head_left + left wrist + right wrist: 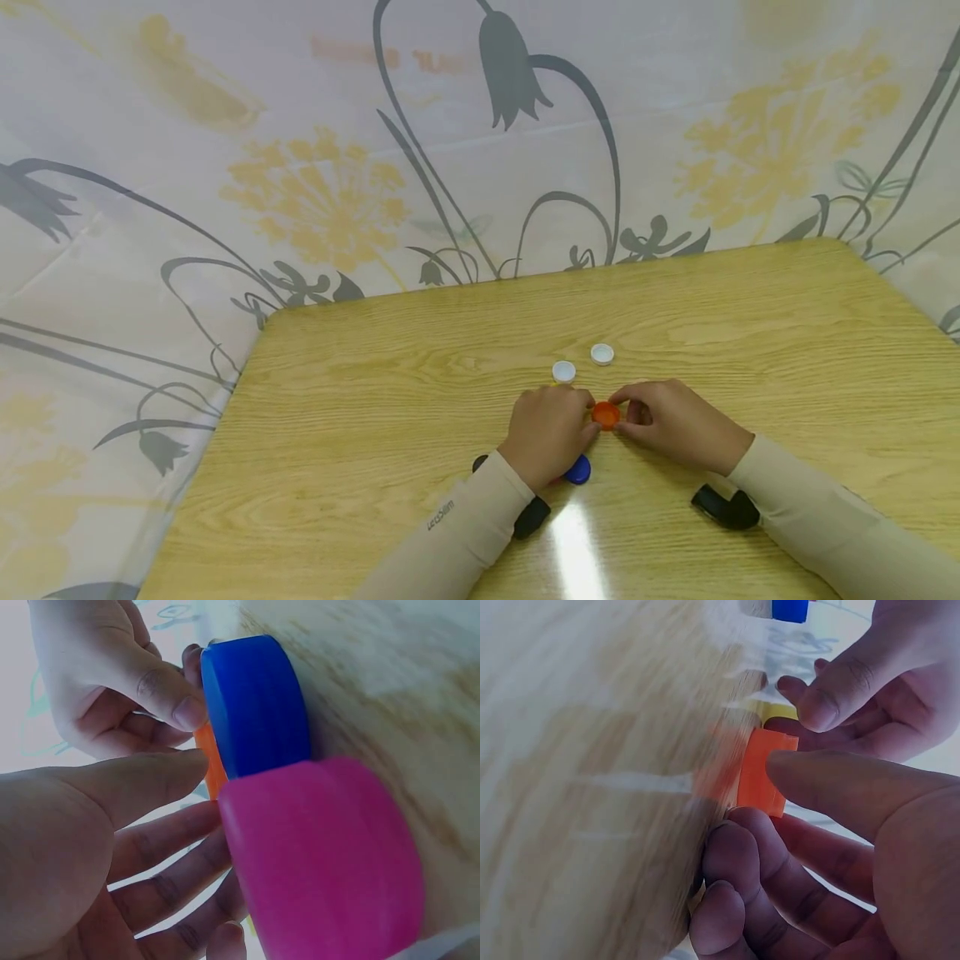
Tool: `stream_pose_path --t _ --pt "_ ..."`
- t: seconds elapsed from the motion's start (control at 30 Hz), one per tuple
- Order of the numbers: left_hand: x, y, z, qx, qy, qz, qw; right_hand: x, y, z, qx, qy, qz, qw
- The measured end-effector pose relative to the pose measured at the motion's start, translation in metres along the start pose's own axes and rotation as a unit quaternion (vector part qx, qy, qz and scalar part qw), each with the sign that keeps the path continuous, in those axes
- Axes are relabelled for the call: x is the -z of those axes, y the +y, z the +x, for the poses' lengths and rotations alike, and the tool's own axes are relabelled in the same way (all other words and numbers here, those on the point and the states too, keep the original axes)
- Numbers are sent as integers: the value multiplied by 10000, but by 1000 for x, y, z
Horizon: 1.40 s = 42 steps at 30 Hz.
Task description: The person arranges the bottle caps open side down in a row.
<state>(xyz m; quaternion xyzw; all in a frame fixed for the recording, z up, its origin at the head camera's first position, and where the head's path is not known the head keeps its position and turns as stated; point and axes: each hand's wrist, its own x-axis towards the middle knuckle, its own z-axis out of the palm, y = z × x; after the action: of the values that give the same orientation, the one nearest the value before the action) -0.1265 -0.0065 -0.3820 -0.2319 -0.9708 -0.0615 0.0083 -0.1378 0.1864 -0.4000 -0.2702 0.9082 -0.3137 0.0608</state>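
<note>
An orange bottle cap (pixel 606 416) lies flat between both hands, low at the tabletop. My right hand (pixel 678 423) pinches it from the right, thumb on the near edge and index finger on the far edge. From the left, the thumb and index finger of my left hand (pixel 546 431) hold its other side. In the right wrist view the orange cap (pixel 763 772) shows its ribbed side wall. Beside the left hand, a blue cap (pixel 256 705) and a pink cap (pixel 322 862) stand on the table; the left forearm mostly hides the pink one in the head view.
Two white caps (pixel 564 372) (pixel 602 354) lie beyond the hands. A yellow cap (pixel 778 712) is partly hidden behind the left hand. Black wrist devices (pixel 726 507) sit under the sleeves. The wooden table (pixel 360 392) ends at a flower-patterned cloth (pixel 465 167).
</note>
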Motion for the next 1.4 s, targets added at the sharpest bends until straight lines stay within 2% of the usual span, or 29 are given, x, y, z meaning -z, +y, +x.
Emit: stream_pose_path --t 0.47,0.8,1.1,1.4 --pt "-3 -1 -1 -119 134 -23 9998 0 -2 0 52 -36 36 10000" --pt "7 -4 -1 -108 173 -340 9992 3 -8 -2 86 74 9 9999" --pt "15 -8 -5 -114 565 -914 9941 9 -13 -3 270 473 166 9984" --pt "16 -8 -4 -100 827 -952 9920 10 -13 -3 335 739 145 9966"
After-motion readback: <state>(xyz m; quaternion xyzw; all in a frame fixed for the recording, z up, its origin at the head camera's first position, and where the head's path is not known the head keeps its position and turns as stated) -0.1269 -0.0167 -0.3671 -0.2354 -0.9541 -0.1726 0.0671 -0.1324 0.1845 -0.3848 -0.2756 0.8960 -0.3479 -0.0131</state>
